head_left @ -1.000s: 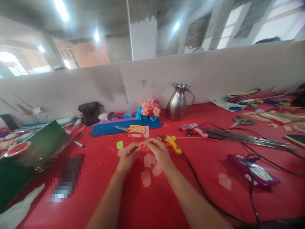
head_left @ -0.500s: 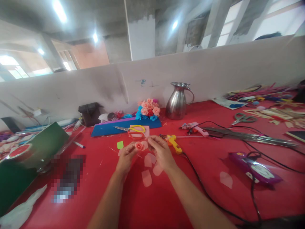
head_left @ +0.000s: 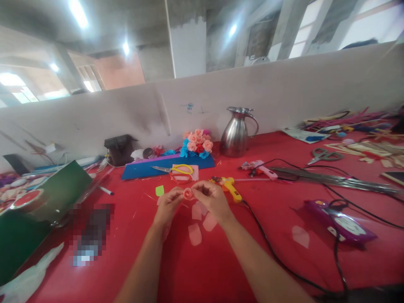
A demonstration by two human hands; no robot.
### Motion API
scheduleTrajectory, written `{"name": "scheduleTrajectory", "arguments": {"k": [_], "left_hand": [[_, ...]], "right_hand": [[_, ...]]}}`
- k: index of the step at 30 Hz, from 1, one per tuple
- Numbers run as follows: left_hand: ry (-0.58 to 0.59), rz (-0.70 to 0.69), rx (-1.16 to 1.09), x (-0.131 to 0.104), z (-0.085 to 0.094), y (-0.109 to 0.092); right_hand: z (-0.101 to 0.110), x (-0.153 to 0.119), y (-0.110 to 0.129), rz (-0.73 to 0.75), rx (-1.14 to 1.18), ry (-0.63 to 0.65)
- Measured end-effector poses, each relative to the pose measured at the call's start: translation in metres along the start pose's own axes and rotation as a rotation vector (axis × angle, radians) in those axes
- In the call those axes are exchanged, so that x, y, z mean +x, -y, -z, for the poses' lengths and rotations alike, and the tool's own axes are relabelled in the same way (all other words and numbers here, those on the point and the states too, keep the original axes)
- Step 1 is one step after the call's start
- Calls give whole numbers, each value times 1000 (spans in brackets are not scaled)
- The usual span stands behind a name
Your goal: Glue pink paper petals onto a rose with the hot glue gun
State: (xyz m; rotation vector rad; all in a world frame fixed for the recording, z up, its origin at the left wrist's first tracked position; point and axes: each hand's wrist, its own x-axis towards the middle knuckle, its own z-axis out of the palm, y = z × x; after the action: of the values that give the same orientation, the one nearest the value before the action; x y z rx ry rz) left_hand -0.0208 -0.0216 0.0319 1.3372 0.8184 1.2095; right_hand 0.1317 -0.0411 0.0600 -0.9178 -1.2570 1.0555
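A small pink paper rose [head_left: 188, 193] is held up between both hands above the red table. My left hand [head_left: 166, 207] is closed, its fingers and thumb pinching the rose from the left. From the other side my right hand [head_left: 213, 201] presses thumb and fingertips against the rose's edge. Loose pink petals [head_left: 195, 234] lie on the table below and between the wrists. Just beyond the right hand rests a yellow glue gun [head_left: 234, 191]. Scissors with yellow and orange handles [head_left: 182, 169] lie past the fingers on pink paper.
A bunch of paper flowers [head_left: 198, 143] and a steel jug [head_left: 235, 132] stand at the back by the wall. A pink glue gun [head_left: 267, 171], metal rods [head_left: 334, 180] and a purple power box [head_left: 339, 223] with black cables are to the right. Green board [head_left: 65, 189] stands left.
My right hand's fingers have come down and left onto the rose's edge, where a petal stuck out before. The rose has turned slightly and sits a little further right.
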Motion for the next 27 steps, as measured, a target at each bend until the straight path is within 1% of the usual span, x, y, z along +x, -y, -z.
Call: {"name": "scheduleTrajectory", "arguments": {"k": [4,10,12,15,18,22,25,27], "left_hand": [[-17,3,0,0,0,1],[-59,11,-98,1,-2,4],[-73,-1,-97,1,-2,5],[-78,-1,-70,2,-1,5],[-40,-11,-28,2,1,4],[5,-43,47,3,3,6],[-8,-109,132,5,5,7],[-34,-165,195,6,7,7]], "right_hand": [[-1,0,3,-34,57,-63],[-2,1,5,-59,177,-151],[-1,2,5,-71,173,-140],[0,2,4,-89,127,-43],[0,2,0,-65,62,16],[0,1,-5,-15,-10,-11],[-1,0,-2,22,-44,-11],[-1,-1,2,37,-47,-37]]}}
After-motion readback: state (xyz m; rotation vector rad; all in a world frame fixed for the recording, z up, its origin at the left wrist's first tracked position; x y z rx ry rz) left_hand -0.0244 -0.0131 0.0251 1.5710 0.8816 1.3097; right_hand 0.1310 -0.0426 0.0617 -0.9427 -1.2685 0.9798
